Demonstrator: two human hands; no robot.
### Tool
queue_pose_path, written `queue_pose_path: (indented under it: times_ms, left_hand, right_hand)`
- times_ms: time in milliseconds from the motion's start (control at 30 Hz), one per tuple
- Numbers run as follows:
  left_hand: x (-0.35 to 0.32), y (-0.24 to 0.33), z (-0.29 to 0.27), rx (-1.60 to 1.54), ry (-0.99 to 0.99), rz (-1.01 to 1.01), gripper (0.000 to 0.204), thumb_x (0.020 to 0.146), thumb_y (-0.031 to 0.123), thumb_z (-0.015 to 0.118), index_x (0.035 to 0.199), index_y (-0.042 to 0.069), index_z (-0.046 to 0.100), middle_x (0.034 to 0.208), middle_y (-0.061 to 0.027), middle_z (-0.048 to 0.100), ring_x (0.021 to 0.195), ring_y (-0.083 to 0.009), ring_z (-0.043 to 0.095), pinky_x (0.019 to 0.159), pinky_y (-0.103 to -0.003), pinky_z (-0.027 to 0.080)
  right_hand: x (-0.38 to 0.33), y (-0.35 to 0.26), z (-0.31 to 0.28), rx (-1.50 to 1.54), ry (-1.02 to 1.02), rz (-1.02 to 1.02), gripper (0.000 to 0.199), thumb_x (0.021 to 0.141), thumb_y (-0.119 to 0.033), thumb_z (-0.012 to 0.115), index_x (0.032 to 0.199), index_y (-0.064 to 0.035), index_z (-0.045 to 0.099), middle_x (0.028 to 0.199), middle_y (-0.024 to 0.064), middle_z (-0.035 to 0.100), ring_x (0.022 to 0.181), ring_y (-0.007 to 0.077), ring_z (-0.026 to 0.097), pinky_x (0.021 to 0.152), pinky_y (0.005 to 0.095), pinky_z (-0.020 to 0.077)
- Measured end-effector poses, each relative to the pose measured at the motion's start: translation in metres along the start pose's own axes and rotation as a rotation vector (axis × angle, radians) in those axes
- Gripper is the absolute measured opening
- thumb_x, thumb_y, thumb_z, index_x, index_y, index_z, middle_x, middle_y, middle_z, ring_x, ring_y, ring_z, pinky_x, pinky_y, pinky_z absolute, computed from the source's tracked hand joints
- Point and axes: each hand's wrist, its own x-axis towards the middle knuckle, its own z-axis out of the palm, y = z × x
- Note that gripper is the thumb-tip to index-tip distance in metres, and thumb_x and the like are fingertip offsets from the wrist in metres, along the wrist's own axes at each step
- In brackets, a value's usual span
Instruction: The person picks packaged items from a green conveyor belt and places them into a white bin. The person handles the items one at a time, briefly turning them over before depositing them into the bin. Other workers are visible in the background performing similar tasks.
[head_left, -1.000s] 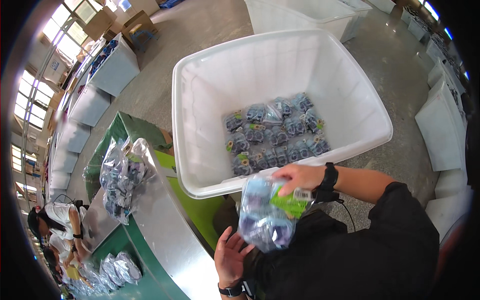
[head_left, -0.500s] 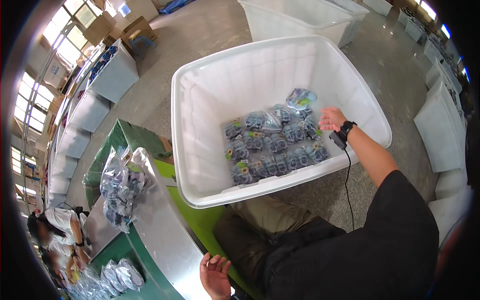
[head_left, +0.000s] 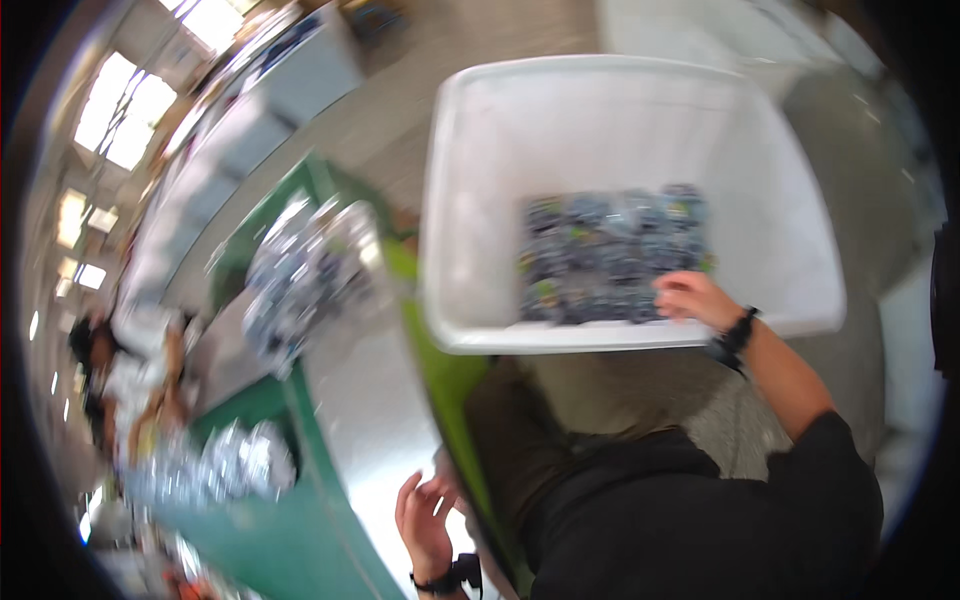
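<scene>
My right hand (head_left: 690, 299) hovers over the near rim of a white plastic tub (head_left: 500, 130), fingers loosely bent and nothing visible in them. Inside the tub, rows of clear-bagged blue-grey packs (head_left: 610, 250) cover part of the bottom; motion blur hides what the bags contain. Over the shiny metal table edge (head_left: 365, 440), my left hand (head_left: 424, 522) is held with its fingers apart and empty. A heap of clear plastic bags (head_left: 305, 275) with similar blue-grey contents lies at the table's far end.
More bagged packs (head_left: 245, 460) lie on the green table surface (head_left: 290, 535) at left, near people (head_left: 145, 370) in white tops. A green-covered box (head_left: 325, 180) stands beyond the table. White bins (head_left: 310, 75) line the far left, and another white tub (head_left: 680, 30) stands behind.
The view has swung, shifting the scene. My right hand has drawn back toward the tub's near rim. The pack that stood out near it now sits among the others. My left hand is raised slightly.
</scene>
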Motion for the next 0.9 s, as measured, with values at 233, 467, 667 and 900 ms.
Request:
queue_pose_path:
  times_ms: [233, 467, 667, 900]
  left_hand:
    - [0.024, 0.049, -0.072, -0.032, 0.140, 0.055, 0.044, 0.107, 0.026, 0.058, 0.143, 0.001, 0.054, 0.127, -0.0113, 0.068, 0.121, -0.0258, 0.063, 0.104, -0.046, 0.051]
    - [0.078, 0.078, -0.176, 0.395, 0.498, 0.266, 0.053, 0.099, 0.025, 0.071, 0.142, -0.003, 0.056, 0.141, -0.0144, 0.061, 0.133, -0.0250, 0.056, 0.112, -0.037, 0.043]
    - [0.160, 0.081, -0.257, 1.222, 0.778, 0.338, 0.092, 0.085, 0.044, 0.080, 0.153, -0.007, 0.042, 0.150, -0.0274, 0.053, 0.143, -0.0419, 0.047, 0.120, -0.046, 0.037]
    - [0.180, 0.052, -0.252, 1.351, 0.721, 0.296, 0.100, 0.083, 0.045, 0.081, 0.160, 0.005, 0.031, 0.167, -0.0257, 0.029, 0.152, -0.0480, 0.029, 0.122, -0.054, 0.034]
  right_hand:
    - [0.018, 0.028, 0.041, -0.157, 0.139, -0.210, 0.025, 0.099, -0.015, 0.065, 0.115, 0.0035, 0.067, 0.090, 0.0029, 0.067, 0.081, 0.0098, 0.061, 0.077, 0.0259, 0.0498]
    - [0.016, 0.057, 0.054, -0.481, 0.350, -0.345, 0.019, 0.094, -0.011, 0.070, 0.108, 0.0008, 0.070, 0.087, 0.0037, 0.068, 0.077, 0.0117, 0.063, 0.073, 0.0287, 0.0518]
    - [0.018, 0.063, 0.061, -0.624, 0.429, -0.466, 0.017, 0.093, -0.014, 0.070, 0.104, -0.0004, 0.070, 0.092, 0.0124, 0.070, 0.081, 0.0238, 0.068, 0.077, 0.0351, 0.0542]
    - [0.025, 0.068, 0.057, -0.684, 0.414, -0.431, 0.015, 0.095, -0.013, 0.066, 0.102, 0.0007, 0.066, 0.090, 0.0131, 0.066, 0.080, 0.0263, 0.064, 0.075, 0.0376, 0.0508]
